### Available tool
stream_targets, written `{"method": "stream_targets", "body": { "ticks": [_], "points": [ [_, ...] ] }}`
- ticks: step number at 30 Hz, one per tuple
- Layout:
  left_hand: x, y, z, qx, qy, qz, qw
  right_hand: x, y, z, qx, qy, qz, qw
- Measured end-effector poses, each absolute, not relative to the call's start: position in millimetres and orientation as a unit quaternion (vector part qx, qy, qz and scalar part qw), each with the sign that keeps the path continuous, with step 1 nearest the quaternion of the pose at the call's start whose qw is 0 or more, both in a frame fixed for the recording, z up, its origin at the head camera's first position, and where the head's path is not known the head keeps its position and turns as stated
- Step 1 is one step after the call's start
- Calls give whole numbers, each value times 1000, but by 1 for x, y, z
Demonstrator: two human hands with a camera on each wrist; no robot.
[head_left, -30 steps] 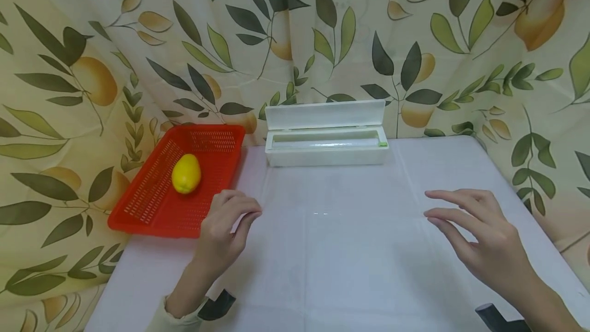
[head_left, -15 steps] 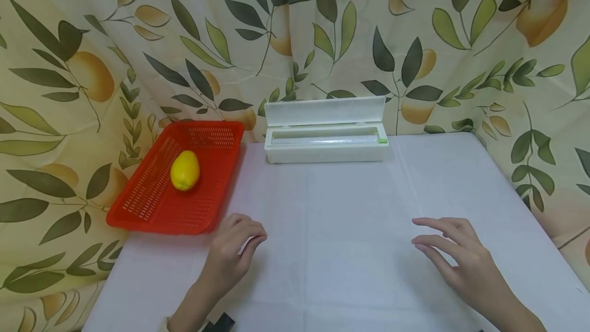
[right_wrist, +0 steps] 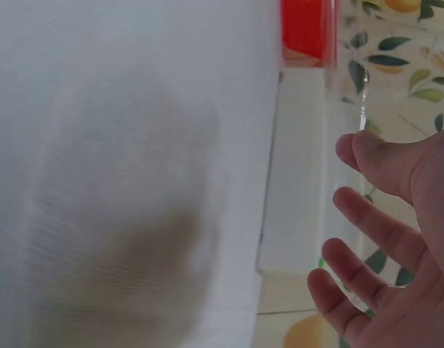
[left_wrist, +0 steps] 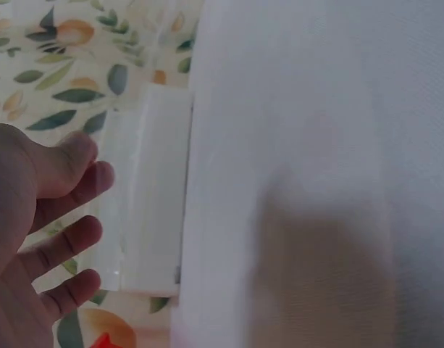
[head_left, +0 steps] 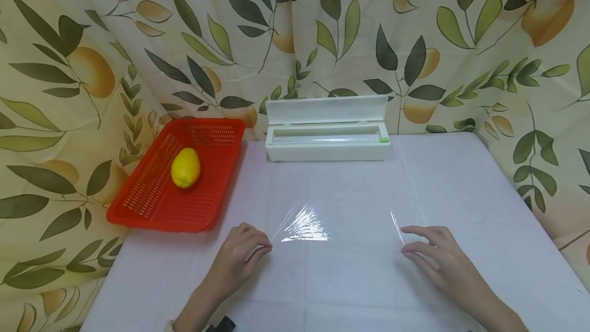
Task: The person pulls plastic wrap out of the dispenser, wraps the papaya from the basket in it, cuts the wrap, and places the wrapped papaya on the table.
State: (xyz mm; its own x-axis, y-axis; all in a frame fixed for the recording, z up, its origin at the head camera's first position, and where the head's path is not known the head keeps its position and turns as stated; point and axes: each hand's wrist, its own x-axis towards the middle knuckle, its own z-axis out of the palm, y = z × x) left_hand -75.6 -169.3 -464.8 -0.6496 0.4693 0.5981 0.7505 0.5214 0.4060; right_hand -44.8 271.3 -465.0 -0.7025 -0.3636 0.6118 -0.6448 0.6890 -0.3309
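A sheet of clear cling film [head_left: 306,225] stretches between my two hands over the table, its glossy creases catching light in the head view. At its left edge, my left hand [head_left: 240,254] pinches the film between thumb and index finger, the other fingers spread apart in the left wrist view. The opposite edge is pinched by the thumb and index finger of my right hand [head_left: 435,256]; a shiny film edge [right_wrist: 363,105] runs up from those fingertips in the right wrist view. Most of the sheet is too transparent to make out.
At the back of the white-covered table [head_left: 350,281] stands a white cling film dispenser [head_left: 327,154], lid raised, with a roll inside and a green slider at right. A red plastic basket [head_left: 209,214] on the left holds a yellow lemon [head_left: 185,168]. A leaf-patterned curtain [head_left: 341,50] hangs behind.
Both hands have moved down toward the near edge, away from the dispenser, and the right hand also slightly left. Creases in the film now gleam between the hands. Basket and lemon stay put.
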Motion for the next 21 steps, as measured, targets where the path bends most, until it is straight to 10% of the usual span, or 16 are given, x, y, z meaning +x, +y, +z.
{"method": "stream_targets", "body": {
  "ticks": [21],
  "points": [
    [-75, -160, -497, -301, -895, -300, 133, -42, 271, -498, 208, -937, 234, 154]
  ]
}}
